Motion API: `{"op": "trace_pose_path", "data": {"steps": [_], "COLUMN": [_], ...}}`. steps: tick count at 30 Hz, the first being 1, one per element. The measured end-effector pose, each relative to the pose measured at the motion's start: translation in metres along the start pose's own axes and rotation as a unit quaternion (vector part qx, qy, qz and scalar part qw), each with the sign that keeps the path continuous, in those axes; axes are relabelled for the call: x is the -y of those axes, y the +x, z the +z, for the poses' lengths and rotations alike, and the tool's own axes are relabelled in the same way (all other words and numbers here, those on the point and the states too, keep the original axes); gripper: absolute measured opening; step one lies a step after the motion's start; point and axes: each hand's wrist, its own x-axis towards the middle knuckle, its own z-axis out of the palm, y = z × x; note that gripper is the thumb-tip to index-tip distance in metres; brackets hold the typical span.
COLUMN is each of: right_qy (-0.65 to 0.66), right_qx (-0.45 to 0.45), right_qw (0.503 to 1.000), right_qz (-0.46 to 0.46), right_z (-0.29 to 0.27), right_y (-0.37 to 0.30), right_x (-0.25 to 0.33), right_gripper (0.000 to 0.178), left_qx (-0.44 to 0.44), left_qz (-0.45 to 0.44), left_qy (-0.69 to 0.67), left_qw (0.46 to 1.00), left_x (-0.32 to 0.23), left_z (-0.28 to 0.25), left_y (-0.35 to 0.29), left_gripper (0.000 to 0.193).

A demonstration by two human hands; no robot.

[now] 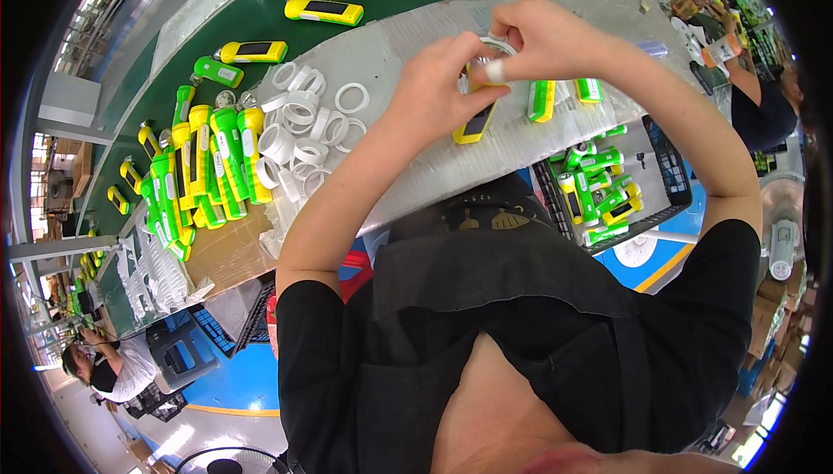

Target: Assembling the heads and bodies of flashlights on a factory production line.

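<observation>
My left hand point(438, 83) is closed around the upper part of a yellow flashlight point(474, 129) with a black panel, its thumb lying across the body. The flashlight's lower end shows below that hand; its head is mostly hidden by my fingers. A white plastic ring point(498, 45) sits at the head end, pinched in my right hand point(542, 40), whose thumb wears a white cover. Whether the ring is around the head or only against it I cannot tell. Just right of the hands, two green-and-yellow flashlights point(541, 101) lie on the plastic-covered worktop point(382, 53).
Loose white rings point(301, 108) are heaped left of my arm, beside many green and yellow flashlights point(201, 157). A black crate point(668, 166) with more flashlights stands below the worktop at right. Several flashlights lie on the green belt point(252, 18) beyond. Other people work at both sides.
</observation>
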Motion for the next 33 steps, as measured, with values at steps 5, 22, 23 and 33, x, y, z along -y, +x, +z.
{"op": "trace_pose_path", "data": {"steps": [5,22,23,33], "right_qy": [-0.122,0.155,0.184,0.105], "right_qx": [-0.023,-0.167,-0.160,-0.392], "right_qw": [0.991,0.956,0.952,0.913], "right_qz": [0.058,-0.187,-0.184,-0.032], "right_z": [0.009,0.004,-0.004,0.046], "right_y": [0.004,-0.042,-0.051,0.084], "right_x": [-0.010,0.002,0.008,-0.059], "right_gripper": [0.052,0.044,0.047,0.027], "left_qx": [-0.016,0.070,0.087,0.141], "left_qz": [0.014,0.025,0.026,-0.127], "left_qy": [-0.007,-0.184,-0.182,0.153], "left_qw": [1.000,0.980,0.979,0.970], "left_x": [0.000,0.001,-0.004,0.079], "left_z": [0.004,-0.020,-0.028,-0.023], "left_y": [-0.001,-0.005,-0.007,0.082], "left_gripper": [0.037,0.099,0.107,0.068]}}
